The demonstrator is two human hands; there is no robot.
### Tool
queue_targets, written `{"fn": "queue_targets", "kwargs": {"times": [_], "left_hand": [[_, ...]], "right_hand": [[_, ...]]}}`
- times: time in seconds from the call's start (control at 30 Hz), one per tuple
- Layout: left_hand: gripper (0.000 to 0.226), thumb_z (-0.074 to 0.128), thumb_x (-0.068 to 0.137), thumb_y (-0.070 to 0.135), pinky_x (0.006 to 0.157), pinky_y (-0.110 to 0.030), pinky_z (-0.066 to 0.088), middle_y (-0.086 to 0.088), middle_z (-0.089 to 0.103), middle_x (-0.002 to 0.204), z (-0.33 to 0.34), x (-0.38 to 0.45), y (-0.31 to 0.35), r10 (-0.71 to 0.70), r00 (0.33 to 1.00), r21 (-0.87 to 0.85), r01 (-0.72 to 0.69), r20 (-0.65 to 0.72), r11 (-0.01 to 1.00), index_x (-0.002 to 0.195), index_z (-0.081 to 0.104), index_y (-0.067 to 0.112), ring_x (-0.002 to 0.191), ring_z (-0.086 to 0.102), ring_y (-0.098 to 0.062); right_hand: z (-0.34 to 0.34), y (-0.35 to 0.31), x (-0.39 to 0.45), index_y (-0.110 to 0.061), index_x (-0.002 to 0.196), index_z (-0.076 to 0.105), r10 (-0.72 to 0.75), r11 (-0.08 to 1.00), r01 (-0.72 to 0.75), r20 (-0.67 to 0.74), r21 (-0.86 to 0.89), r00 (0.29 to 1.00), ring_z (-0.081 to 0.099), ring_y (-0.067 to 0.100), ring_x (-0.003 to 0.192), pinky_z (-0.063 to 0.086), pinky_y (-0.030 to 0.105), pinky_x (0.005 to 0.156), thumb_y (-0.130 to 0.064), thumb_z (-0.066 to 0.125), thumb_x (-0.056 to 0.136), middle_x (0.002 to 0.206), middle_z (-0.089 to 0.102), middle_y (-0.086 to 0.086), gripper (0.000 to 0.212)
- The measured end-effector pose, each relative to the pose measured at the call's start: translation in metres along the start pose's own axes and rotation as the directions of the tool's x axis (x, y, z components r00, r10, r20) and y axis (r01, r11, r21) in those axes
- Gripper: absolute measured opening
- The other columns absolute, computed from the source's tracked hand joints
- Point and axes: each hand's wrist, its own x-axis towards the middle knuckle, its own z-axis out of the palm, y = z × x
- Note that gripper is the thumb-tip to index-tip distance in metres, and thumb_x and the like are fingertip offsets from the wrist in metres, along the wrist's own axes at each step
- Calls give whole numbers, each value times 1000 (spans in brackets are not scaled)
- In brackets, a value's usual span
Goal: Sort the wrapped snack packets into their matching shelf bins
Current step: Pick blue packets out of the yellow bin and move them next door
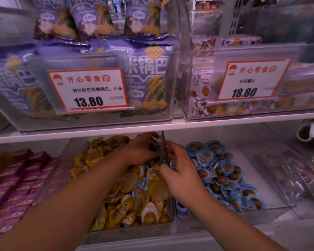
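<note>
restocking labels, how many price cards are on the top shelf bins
2: the 13.80 card on the left bin of purple bags, the 18.80 card on the right bin. Others may sit outside the frame.

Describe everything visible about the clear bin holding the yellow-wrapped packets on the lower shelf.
The yellow-packet bin is a clear plastic tub, open on top, on the lower shelf between the pink boxes and the blue-packet bin. It is heaped with yellow-wrapped packets, with some blue-wrapped ones mixed in near its right wall. The left hand reaches into it at the back; the right hand lies over its right wall.
</note>
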Motion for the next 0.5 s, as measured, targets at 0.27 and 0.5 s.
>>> {"fn": "queue_targets", "kwargs": {"times": [0.27, 0.5], "left_hand": [[14, 74, 84, 29, 84, -24, 47, 4, 61, 103, -18, -52, 1, 159, 987, 182, -152, -21, 971, 96, 67, 24, 95, 59, -11], [9, 67, 92, 22, 83, -19, 52, 5, 76, 97, -27, -100, 8, -169, 912, -470, -29, -373, 882, 97, 74, 21, 93, 70, -4]], "right_hand": [[1, 1, 1, -32, 138, 47, 10, 1000, -10, -4, -10, 1000, 53, 11, 120, 45, 40, 104, -43, 53, 75, 130, 52, -5, 64], [0, -1, 0, -36, 138, 45, 27, 999, -27, -6, -25, 1000, 51, 6, 116, 44, 34, 105, -39, 54, 75, 129, 51, -9, 64]]}}
